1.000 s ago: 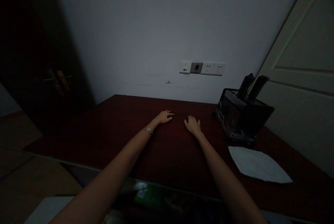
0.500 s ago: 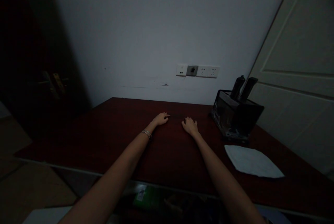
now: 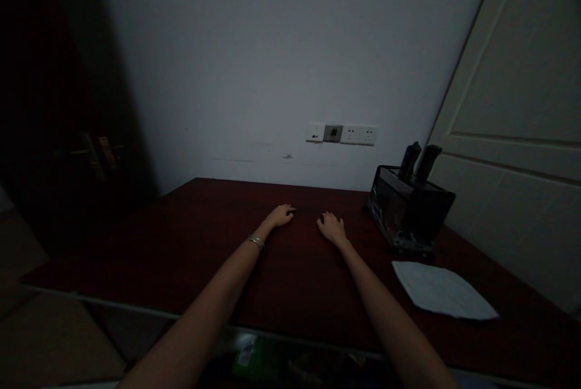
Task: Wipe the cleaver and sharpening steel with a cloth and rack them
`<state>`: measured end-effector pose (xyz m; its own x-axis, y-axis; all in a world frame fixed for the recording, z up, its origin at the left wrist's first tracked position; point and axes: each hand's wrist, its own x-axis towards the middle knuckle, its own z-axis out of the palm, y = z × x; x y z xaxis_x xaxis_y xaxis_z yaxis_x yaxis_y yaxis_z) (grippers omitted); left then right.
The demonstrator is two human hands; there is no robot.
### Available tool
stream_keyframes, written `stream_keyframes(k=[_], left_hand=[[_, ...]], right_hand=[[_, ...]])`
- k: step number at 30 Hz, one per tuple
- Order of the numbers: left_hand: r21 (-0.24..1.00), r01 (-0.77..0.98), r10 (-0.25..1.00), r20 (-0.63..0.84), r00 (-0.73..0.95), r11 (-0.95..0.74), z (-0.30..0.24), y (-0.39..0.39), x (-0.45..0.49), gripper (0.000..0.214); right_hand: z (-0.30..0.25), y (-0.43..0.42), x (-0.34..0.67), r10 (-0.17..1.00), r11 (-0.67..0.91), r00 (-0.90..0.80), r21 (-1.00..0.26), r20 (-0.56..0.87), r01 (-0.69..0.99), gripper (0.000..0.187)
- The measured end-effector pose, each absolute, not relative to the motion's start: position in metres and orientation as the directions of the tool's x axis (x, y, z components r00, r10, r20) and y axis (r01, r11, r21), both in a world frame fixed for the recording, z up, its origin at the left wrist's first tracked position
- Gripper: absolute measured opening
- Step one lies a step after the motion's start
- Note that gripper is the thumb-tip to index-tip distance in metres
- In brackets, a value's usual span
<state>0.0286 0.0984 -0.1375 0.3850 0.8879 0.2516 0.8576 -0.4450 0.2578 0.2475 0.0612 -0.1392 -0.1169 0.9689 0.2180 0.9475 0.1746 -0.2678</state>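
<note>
Both arms stretch forward over a dark red-brown table. My left hand rests on the tabletop with its fingers extended; a silvery bracelet circles that wrist. A short gap to the right, my right hand lies palm down, fingers apart. Neither hand holds anything. Nearest to the right hand stands a black knife block with two dark handles sticking up. In front of the block lies a folded white cloth. The light is dim.
A pale wall rises behind the table, with a row of sockets and switches. To the right is a cream panelled door; a dark door with a handle is at left. Below the table edge sits a green package.
The view has tilted slightly upward, so the table and everything on it appear a little lower. Both hands stay in the same places on the tabletop.
</note>
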Motion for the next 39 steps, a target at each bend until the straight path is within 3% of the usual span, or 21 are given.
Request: stream_keyframes(k=[39], left_hand=[[0.291,0.868,0.908,0.248,0.339,-0.403,-0.126,0.093,0.030,0.043]], right_hand=[[-0.129,0.054,0.246,0.963,0.168,-0.089,-0.310,0.253,0.936,0.043]])
